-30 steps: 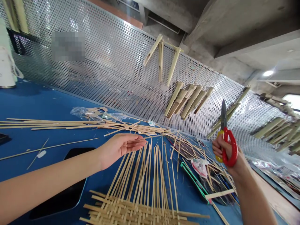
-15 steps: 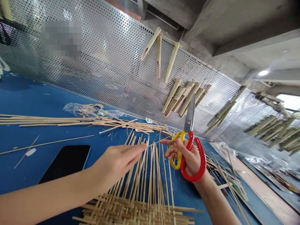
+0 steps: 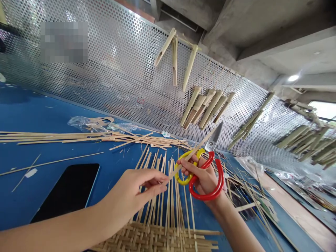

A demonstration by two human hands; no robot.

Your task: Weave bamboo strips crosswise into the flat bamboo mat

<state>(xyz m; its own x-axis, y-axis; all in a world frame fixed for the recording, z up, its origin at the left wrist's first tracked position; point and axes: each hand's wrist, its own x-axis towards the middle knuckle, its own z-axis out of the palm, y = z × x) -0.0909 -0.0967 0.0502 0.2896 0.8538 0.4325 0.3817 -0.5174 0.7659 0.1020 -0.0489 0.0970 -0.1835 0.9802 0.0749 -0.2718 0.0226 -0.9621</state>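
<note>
Blue worktop (image 3: 34, 115) stretches below a perforated metal screen (image 3: 118, 80) hung with bamboo pieces at the top of the frame. At centre, a thin pale bamboo strip (image 3: 190, 154) is pinched by the closed fingers of the left hand (image 3: 131, 199), reaching the steel blades of red-and-yellow scissors (image 3: 210, 162) gripped by the right hand (image 3: 204, 178), above a woven bamboo mat (image 3: 154, 238).

view: head-worn | faces: forward, down | near: left hand (image 3: 131, 197), right hand (image 3: 204, 180)
</note>
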